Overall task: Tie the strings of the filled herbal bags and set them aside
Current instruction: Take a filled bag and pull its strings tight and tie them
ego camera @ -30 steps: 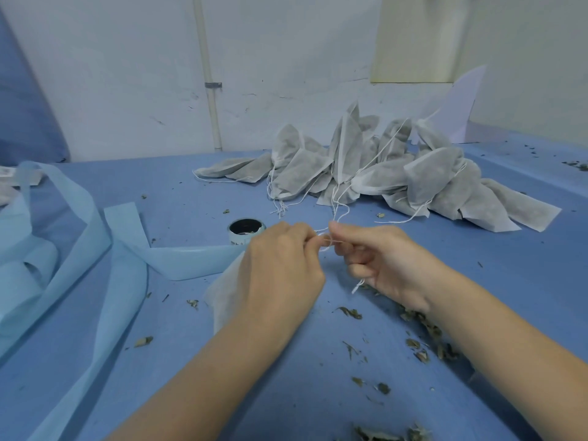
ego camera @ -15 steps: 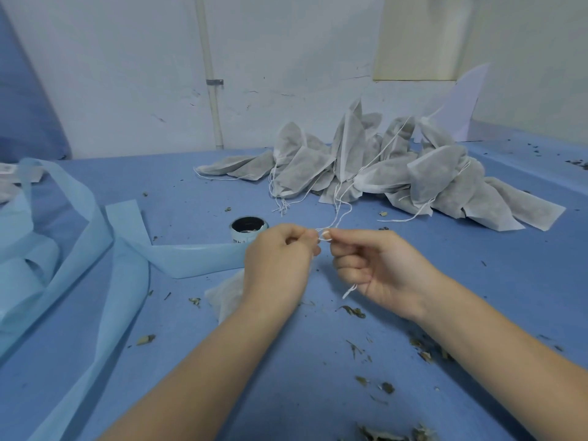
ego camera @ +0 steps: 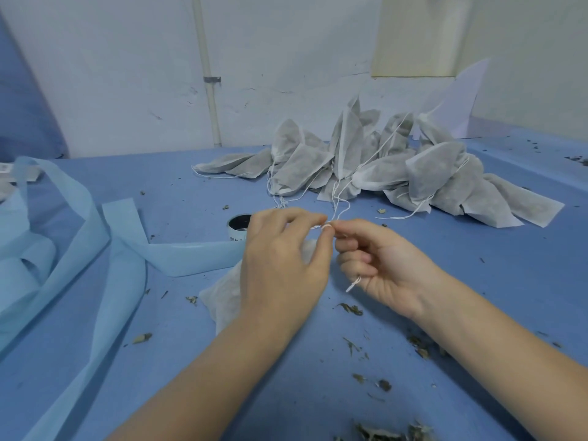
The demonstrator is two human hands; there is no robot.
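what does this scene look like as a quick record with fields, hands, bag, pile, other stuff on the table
left hand: left hand pinches the white string at its fingertips
right hand: right hand pinches the same string, a loose end hanging under its curled fingers
bag in work: white bag lies on the table, mostly hidden under the left hand
pile: grey bags heaped at the far side, strings trailing
other: light blue strips at left; small round container; herb bits scattered

Matt, fuzzy cloth bags (ego camera: 436, 167); thin cotton-like string (ego camera: 353, 285); matt blue table cover (ego camera: 509, 265).
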